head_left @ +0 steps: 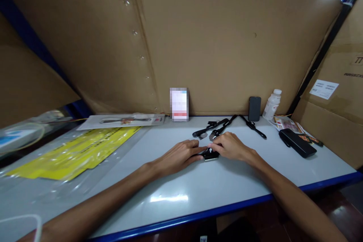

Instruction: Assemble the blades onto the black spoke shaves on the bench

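Note:
A black spokeshave (210,152) with a pale metal edge lies low over the white table between my hands. My left hand (184,153) grips its left side, with the index finger stretched along the top and the thumb at the near side. From the right, my right hand (231,146) has its fingers closed on the tool's right side, hiding that handle. Just behind my hands lie more black spokeshaves, one at the left (210,128) and another at the right (253,125). A loose grey blade (203,135) rests beside them.
Yellow printed sheets in clear plastic (82,153) and a packaged tool (124,120) cover the left side. At the back stand a blurred phone-like screen (180,105), a dark phone (254,109) and a bottle (272,104). A black case (297,143) lies right; cardboard (212,45) walls the back.

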A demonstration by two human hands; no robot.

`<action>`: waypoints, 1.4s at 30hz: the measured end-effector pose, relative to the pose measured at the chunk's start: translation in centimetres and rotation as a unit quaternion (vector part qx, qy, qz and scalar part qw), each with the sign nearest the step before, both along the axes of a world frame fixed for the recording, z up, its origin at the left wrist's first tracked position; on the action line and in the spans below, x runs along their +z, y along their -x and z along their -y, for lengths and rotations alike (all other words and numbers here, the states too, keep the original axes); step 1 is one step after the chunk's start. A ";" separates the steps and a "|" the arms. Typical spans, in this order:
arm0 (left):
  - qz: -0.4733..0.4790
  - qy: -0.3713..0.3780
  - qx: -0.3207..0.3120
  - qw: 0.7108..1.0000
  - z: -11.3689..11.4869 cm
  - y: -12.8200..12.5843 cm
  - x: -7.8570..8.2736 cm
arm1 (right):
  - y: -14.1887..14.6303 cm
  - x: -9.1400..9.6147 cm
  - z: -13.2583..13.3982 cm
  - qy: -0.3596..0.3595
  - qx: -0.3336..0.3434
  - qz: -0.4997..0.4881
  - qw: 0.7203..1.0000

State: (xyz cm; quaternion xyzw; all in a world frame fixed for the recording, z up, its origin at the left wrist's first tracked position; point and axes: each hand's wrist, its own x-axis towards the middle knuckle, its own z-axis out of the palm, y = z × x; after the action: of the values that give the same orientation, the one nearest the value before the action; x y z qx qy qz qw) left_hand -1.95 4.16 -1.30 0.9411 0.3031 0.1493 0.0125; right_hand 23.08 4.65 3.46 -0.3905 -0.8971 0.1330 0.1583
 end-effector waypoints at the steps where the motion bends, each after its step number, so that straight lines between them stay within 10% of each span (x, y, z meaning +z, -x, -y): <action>1: 0.001 -0.001 -0.001 1.000 0.0 0.0 0.0 | 0.0 0.0 0.0 0.017 0.001 -0.010 1.000; 42: -0.014 -0.003 0.005 1.000 0.0 0.0 0.0 | -0.3 0.2 0.0 -0.003 -0.039 -0.047 0.998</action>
State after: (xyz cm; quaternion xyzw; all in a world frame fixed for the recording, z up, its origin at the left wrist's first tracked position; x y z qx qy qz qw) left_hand -1.99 4.20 -1.33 0.9416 0.3076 0.1369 0.0042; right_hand 23.33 4.64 3.62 -0.4179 -0.8731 0.1421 0.2068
